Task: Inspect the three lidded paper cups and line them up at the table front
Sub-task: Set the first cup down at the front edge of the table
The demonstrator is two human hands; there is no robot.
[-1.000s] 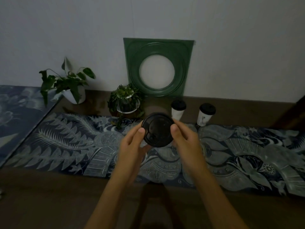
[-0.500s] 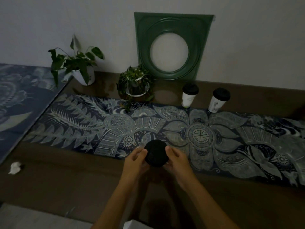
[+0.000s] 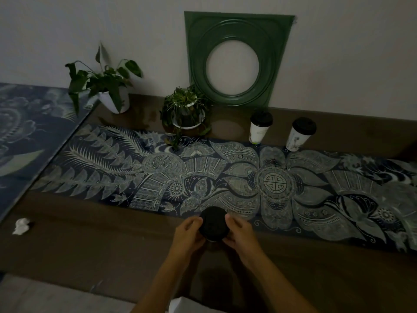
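I'm gripping the first cup point(image 3: 214, 224) with left hand point(image 3: 188, 233) and right hand point(image 3: 240, 232), setting it at the surface point(image 3: 90, 251) front; next I'm fetching another.

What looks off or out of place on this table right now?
A crumpled white scrap lies loose on the bare table near its left edge, like litter. The lidded cup between both hands and the two cups at the back stand upright; no spill shows.

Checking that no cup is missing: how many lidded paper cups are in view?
3. One is held between both hands at the table front; two stand at the back by the wall, one beside the other. None looks hidden.
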